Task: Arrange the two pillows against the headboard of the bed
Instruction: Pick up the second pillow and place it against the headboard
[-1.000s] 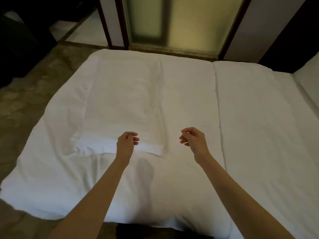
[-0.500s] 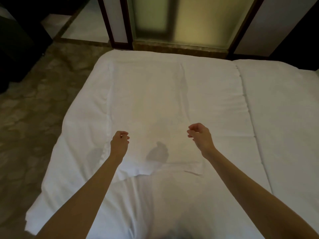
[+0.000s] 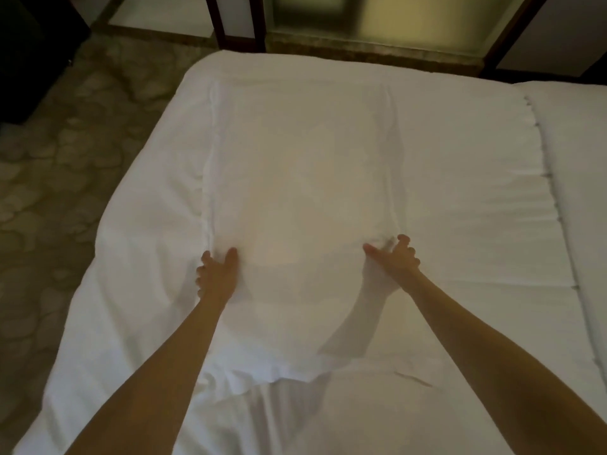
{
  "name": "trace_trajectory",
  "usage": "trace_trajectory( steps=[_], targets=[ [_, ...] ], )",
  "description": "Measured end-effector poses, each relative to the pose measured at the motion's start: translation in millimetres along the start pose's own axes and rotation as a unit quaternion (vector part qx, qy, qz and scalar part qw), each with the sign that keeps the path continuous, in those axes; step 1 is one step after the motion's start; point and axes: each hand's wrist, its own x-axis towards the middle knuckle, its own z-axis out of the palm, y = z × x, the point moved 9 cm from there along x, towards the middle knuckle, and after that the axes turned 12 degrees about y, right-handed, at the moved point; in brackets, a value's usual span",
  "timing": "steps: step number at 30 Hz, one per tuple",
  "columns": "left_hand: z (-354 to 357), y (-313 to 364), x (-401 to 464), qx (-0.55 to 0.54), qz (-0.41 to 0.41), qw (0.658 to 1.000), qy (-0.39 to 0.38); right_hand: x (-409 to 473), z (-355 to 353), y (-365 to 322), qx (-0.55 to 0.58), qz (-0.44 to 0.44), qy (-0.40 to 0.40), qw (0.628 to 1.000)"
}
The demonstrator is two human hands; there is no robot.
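1. Looking down at the bed point(image 3: 460, 192), we've got one white pillow point(image 3: 302, 178) lying flat on the white cover, long way running away from us, roughly in the middle of the bed.
2. Our left hand point(image 3: 216, 277) is on the pillow's left edge near its close end, thumb on top and the other fingers curled at the side. Looks like it's pinching the edge, so we'd call that grasping the pillow.
3. Our right hand point(image 3: 395, 259) is at the pillow's right edge, about level with the left one, thumb lying across the fabric and fingers bent around the side. Same deal, gripping the pillow.
4. Past the pillow's far end the bed stops, and there's a frosted glass panel point(image 3: 394, 18) in a dark frame.
5. Left of the bed it's just patterned floor point(image 3: 65, 152). Only this one pillow is clearly in view.
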Motion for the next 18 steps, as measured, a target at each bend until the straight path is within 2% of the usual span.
trace_trajectory(
  steps=[1,3,4,7,14,18],
  targets=[
    [6,-5,3,-0.013,-0.017,1.0,0.002,2,7,6,0.02,0.007,0.009,1.0],
    [16,-9,5,-0.03,-0.027,0.999,0.006,4,21,12,0.028,0.012,-0.039,0.999],
    [19,-9,6,-0.031,-0.031,0.999,0.011,4,27,11,0.016,0.001,-0.068,0.998],
    [15,-11,7,-0.005,-0.04,0.999,0.028,6,29,4,0.009,-0.039,-0.087,0.995],
    [-7,-5,-25,-0.02,0.001,1.0,-0.009,-22,-17,-8,-0.004,-0.125,-0.032,0.992],
    [-23,-33,-70,-0.055,-0.009,0.997,-0.045,-59,-48,17,-0.013,-0.137,-0.052,0.989]
  ],
)
